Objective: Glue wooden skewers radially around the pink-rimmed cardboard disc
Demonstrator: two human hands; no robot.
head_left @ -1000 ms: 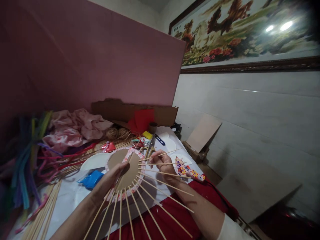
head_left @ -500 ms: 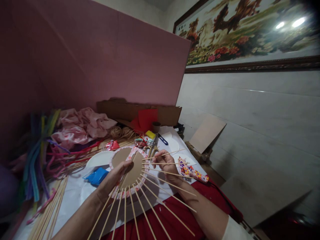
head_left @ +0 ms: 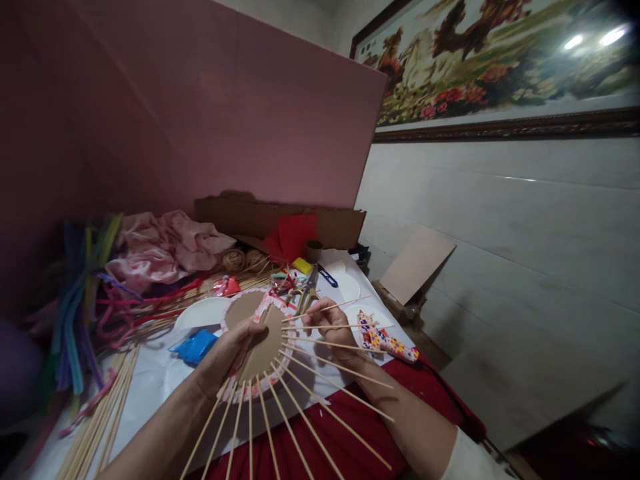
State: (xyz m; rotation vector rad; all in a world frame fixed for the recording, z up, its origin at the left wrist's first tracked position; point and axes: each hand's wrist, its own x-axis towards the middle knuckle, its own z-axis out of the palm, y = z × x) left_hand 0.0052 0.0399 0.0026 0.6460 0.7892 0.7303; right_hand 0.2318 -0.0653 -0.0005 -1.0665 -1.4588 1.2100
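My left hand [head_left: 227, 357] grips a round cardboard disc [head_left: 267, 343], its thumb lying on the face. Pink patterned fabric edges the disc, and a strip of it crosses the top. Several thin wooden sticks [head_left: 250, 430] fan out from the lower and right rim. At the right side, my right hand [head_left: 333, 327] has its fingers closed around the uppermost stick [head_left: 350, 303], whose inner end lies on the disc. Gold-handled scissors [head_left: 300, 300] lie just behind the right fingers. Beyond that hand rests a flower-patterned tool [head_left: 385, 340] shaped like a glue gun.
Loose sticks [head_left: 103, 417] and a blue packet [head_left: 194, 347] lie left. Pink cloth [head_left: 170, 250], pipe cleaners [head_left: 70, 320] and twine balls [head_left: 233, 259] are heaped behind. A dark blue cutter [head_left: 328, 277] and yellow block [head_left: 301, 266] sit near the back. A wall stands right.
The view has shifted slightly. Both hands keep their hold on the disc and the uppermost stick, with hardly any visible movement.
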